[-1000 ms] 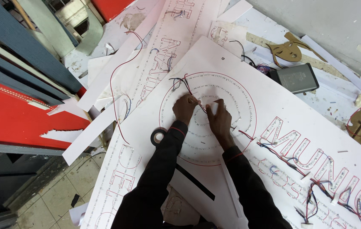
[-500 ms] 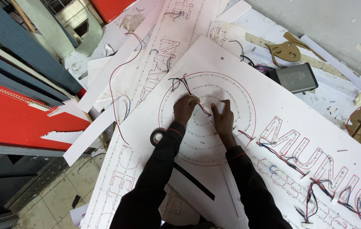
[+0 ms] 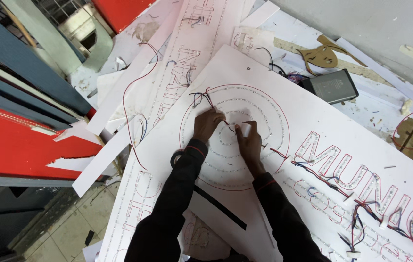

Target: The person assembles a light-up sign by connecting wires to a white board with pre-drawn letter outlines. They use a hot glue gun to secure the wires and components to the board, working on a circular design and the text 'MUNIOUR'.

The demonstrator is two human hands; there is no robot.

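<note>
Both hands are working at the middle of a large white sign board (image 3: 284, 97) drawn with red concentric rings studded with small lights. The left hand (image 3: 208, 124) is curling its fingers onto a thin dark wire (image 3: 229, 127) near the innermost ring, apparently pinching it. The right hand (image 3: 249, 142) is gripping a small white piece (image 3: 246, 129) between thumb and fingers, just beside the left. A bundle of black and red wires (image 3: 200, 98) is lying above the left hand. A black tape roll (image 3: 177, 158) is sitting beside the left sleeve, and a grey rectangular box (image 3: 333, 86) is resting well apart at the board's far edge.
</note>
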